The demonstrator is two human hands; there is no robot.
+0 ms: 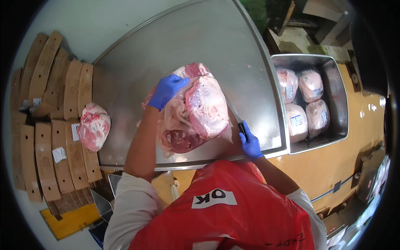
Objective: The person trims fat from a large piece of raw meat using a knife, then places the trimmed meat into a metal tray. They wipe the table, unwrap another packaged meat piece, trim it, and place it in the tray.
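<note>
Gripping knife (236, 116), right hand (251, 142) near table edge (273, 153); left hand (168, 91) on meat (206, 108), grip unclear; tabletop (179, 39) stretching beyond

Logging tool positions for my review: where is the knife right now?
In the head view, the knife is right of centre, in the right hand, its blade beside the right edge of the large meat piece, over the metal table.

l hand (168, 91) & r hand (251, 143) blue-gloved, short white slvs (134, 200), shiny red apron (254, 202) w/ rect. white patch (229, 198), blk lettering (217, 193) on it
</note>
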